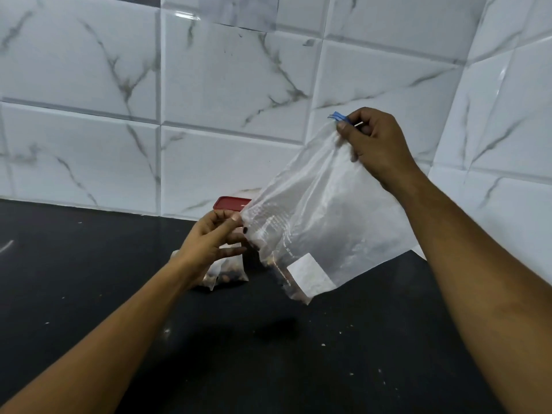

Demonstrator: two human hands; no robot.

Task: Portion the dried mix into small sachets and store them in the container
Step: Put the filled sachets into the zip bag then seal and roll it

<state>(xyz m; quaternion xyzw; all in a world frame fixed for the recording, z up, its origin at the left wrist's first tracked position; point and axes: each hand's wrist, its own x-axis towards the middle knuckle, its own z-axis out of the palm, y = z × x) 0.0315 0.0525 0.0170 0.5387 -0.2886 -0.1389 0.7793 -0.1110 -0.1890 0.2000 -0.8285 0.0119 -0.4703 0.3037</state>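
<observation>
White marble-look tiled wall (224, 85) behind a dark surface (268, 354) flecked with crumbs. Large clear plastic bag (322, 222) held up tilted above the surface, white label low on it, a little dried mix (279, 268) gathered in its lower corner. Right hand (373, 147) pinched shut on the bag's top corner by the blue zip strip (337, 116). Left hand (213, 243) gripping the bag's lower left edge. Red-lidded container (230, 203) at the wall, partly hidden. Small filled sachets (228, 271) lying under the left hand
</observation>
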